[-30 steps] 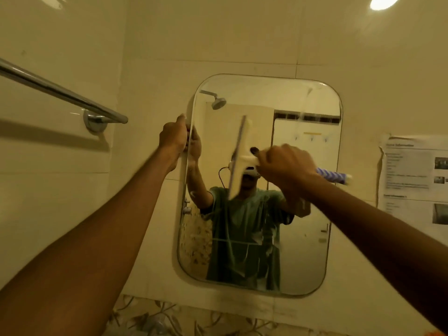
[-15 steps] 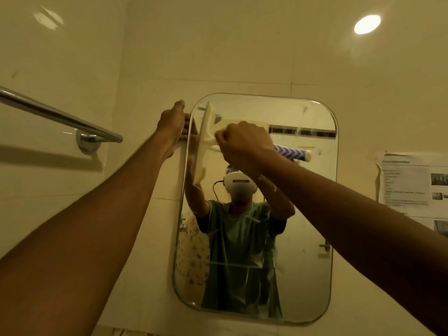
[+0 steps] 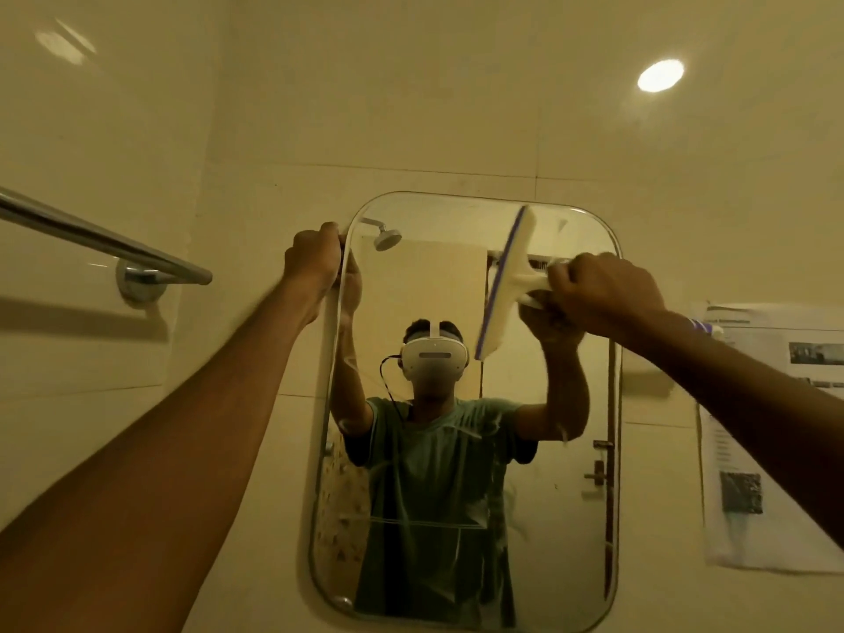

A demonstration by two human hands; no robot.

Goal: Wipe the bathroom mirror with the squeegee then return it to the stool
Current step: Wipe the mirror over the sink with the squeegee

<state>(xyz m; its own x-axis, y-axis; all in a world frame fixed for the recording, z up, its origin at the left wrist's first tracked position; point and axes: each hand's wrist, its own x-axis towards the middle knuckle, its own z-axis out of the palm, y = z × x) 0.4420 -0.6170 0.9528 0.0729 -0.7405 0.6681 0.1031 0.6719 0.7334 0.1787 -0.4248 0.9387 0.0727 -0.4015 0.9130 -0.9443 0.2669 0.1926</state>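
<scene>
Tiled bathroom wall, mirror (image 3: 438, 267): your right hand (image 3: 603, 294) grips a seemingly light, stiff squeegee (image 3: 507, 278) by its handle; left hand (image 3: 313, 262) clasps the mirror's edge.

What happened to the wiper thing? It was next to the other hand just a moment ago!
The right hand slid the squeegee sideways across the top of the mirror, from the upper left corner beside the left hand over to the upper right. It kept its grip on the handle. The left hand still holds the mirror's upper left edge.
</scene>
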